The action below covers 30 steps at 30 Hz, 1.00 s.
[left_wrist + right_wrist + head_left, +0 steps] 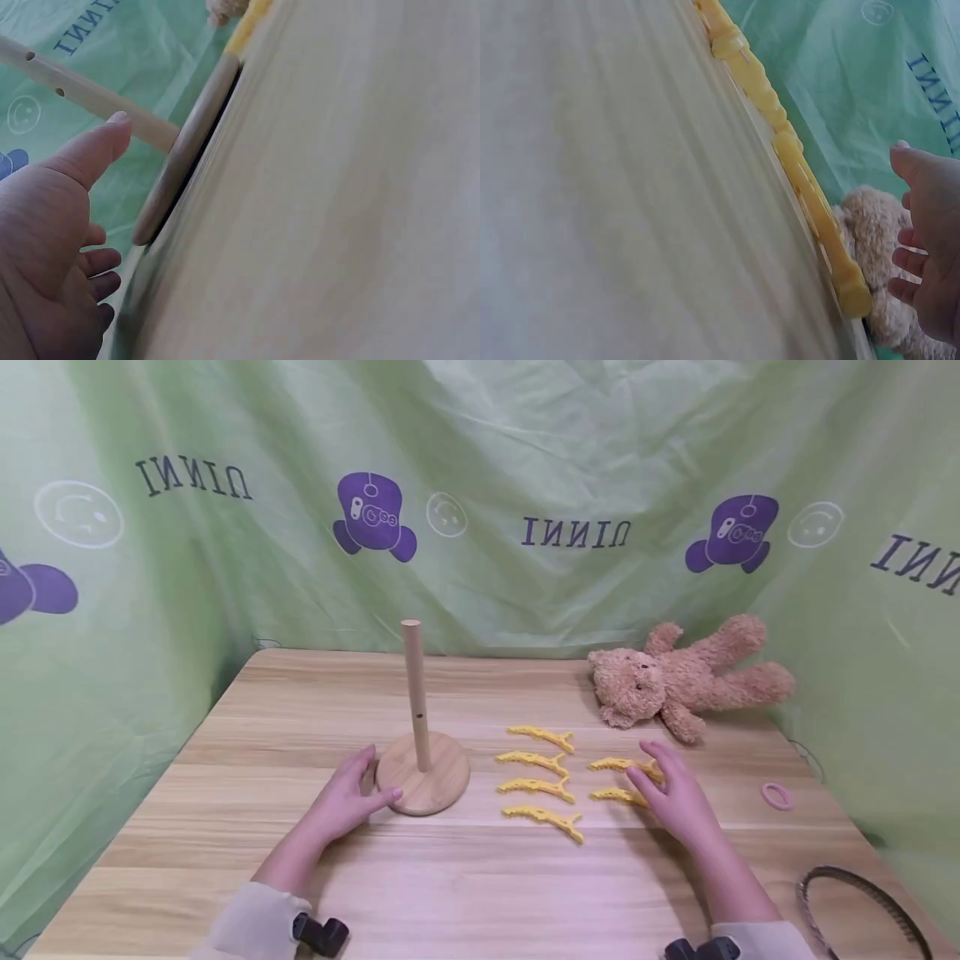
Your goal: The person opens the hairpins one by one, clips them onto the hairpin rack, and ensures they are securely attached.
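A wooden post (417, 693) with a small hole in its side stands upright on a round wooden base (450, 777), left of the table's middle. At that base's left edge is my left hand (347, 802), fingers spread and thumb over the near rim; whether it touches cannot be told. Several yellow alligator hair clips (536, 786) lie in a column right of the base. Two more, one a yellow clip (611, 763), lie farther right, partly hidden by my right hand (678, 797). That hand hovers over them, thumb and fingers apart, holding nothing.
A brown teddy bear (690, 681) lies on its back at the table's far right. On the right side are a pink ring (777, 796) and, nearer, a dark headband (873, 883). Green printed cloth (487, 585) hangs behind the wooden table (465, 893).
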Each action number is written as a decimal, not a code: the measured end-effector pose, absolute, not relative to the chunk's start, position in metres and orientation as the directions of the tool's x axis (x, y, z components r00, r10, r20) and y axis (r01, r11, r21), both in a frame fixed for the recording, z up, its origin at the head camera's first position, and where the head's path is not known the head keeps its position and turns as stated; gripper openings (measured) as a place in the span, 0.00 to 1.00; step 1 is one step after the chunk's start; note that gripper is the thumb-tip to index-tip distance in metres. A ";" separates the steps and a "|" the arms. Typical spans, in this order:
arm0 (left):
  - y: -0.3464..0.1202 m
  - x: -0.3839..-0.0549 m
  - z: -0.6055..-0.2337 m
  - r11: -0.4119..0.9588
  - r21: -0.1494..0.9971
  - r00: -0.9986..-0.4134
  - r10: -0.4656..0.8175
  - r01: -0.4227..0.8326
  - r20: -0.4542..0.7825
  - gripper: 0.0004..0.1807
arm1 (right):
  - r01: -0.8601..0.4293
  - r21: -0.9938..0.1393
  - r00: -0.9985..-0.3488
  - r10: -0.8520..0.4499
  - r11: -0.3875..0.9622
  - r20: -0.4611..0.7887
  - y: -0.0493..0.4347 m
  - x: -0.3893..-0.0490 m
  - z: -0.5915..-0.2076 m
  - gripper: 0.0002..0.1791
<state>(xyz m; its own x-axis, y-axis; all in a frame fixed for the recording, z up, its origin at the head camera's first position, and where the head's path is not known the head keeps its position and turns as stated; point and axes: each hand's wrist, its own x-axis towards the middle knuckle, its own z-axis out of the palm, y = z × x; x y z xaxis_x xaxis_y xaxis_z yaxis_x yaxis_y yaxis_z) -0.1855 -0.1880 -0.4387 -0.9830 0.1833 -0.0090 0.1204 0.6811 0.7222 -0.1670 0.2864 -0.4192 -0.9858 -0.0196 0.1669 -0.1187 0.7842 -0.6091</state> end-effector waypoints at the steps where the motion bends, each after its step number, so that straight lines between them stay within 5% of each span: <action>1: -0.187 -0.184 -0.440 0.678 0.726 -0.984 0.180 0.118 -0.008 0.54 | -0.112 -0.613 -0.986 -0.011 0.782 0.166 0.288 -0.165 -0.420 0.36; 30: -0.183 -0.173 -0.448 0.736 0.658 -0.986 0.156 0.156 0.059 0.48 | -0.125 -0.531 -0.991 -0.086 0.838 0.098 0.317 -0.138 -0.434 0.27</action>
<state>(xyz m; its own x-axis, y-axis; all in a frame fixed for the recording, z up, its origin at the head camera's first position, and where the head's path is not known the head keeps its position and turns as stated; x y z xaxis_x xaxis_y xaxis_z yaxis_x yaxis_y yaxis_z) -0.1734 -0.1825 -0.4483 -0.9860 0.1559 0.0591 0.1559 0.7365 0.6583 -0.1377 0.3169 -0.4335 -0.9914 -0.0863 0.0980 -0.1254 0.8379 -0.5312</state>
